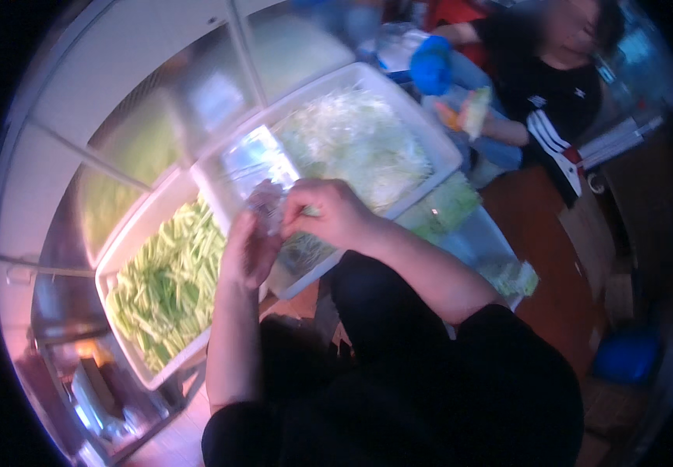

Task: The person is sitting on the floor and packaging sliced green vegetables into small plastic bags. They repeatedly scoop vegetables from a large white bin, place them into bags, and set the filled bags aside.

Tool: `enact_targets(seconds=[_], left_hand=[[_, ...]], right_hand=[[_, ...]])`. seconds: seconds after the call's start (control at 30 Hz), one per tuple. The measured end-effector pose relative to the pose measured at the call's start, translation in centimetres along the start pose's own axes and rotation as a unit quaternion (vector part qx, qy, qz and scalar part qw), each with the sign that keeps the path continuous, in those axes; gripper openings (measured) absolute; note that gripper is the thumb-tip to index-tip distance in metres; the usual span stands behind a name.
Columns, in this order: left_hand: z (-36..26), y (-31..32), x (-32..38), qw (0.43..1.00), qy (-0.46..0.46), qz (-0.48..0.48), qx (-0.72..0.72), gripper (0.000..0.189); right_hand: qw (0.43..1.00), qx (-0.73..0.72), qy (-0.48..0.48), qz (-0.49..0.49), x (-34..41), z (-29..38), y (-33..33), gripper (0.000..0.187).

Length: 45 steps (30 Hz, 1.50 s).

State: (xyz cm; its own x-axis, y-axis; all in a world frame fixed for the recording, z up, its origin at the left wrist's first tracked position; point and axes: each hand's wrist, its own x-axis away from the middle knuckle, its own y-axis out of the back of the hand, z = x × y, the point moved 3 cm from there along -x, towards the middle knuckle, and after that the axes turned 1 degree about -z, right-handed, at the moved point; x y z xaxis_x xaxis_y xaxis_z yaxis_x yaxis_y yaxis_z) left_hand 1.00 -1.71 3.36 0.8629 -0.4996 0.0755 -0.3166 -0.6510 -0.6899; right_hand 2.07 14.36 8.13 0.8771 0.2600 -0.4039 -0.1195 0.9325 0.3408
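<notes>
My left hand point(250, 248) is raised over the near side of the white tubs, its fingers around a crumpled piece of clear plastic point(267, 204). Thumb and fingers of my right hand point(330, 211) pinch at the plastic's right side. Blur hides what, if anything, the plastic contains. Behind the hands, a shiny rectangular tray or packet point(259, 156) lies in the left corner of a white plastic tub point(448, 153). Pale shredded vegetable point(354, 146) fills much of that tub. To the left, another white tub point(143, 378) holds many cut light-green vegetable sticks point(167, 286).
Right of the tubs, a bluish container point(473, 233) carries leafy greens point(444, 210). A seated person point(505, 87) in a black top, wearing a blue glove point(431, 65), holds a piece of vegetable point(476, 114). A metal-framed glass panel point(132, 76) borders the far left. A blue object point(627, 356) lies lower right.
</notes>
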Motion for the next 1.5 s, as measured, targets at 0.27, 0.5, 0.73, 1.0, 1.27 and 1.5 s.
enact_targets(seconds=[0.27,0.5,0.73,1.0,1.27,1.5], left_hand=[[-0.2,0.8,0.3,0.998,0.007,-0.057,0.014,0.078],[-1.1,-0.4,0.6,0.998,0.016,-0.05,0.041,0.073],[-1.6,-1.6,1.3,0.998,0.022,-0.061,0.029,0.053],[-1.4,-0.3,1.4,0.997,-0.04,-0.043,-0.058,0.069],[-5.2,3.5,0.4,0.992,-0.094,-0.053,0.057,0.053],[-2.5,3.7,-1.1,0.984,-0.082,-0.158,0.026,0.038]], right_hand=[[0.983,-0.149,-0.105,0.036,-0.4,-3.1,-3.3,0.039],[0.984,-0.17,-0.046,0.005,-0.9,-3.4,-3.3,0.052],[0.985,-0.166,-0.039,-0.002,-0.4,1.3,-3.7,0.042],[0.983,0.166,0.072,-0.011,0.3,2.4,-4.5,0.013],[0.938,-0.147,-0.049,0.311,-3.3,3.9,9.0,0.014],[0.879,0.231,-0.236,-0.344,6.7,11.8,43.6,0.012]])
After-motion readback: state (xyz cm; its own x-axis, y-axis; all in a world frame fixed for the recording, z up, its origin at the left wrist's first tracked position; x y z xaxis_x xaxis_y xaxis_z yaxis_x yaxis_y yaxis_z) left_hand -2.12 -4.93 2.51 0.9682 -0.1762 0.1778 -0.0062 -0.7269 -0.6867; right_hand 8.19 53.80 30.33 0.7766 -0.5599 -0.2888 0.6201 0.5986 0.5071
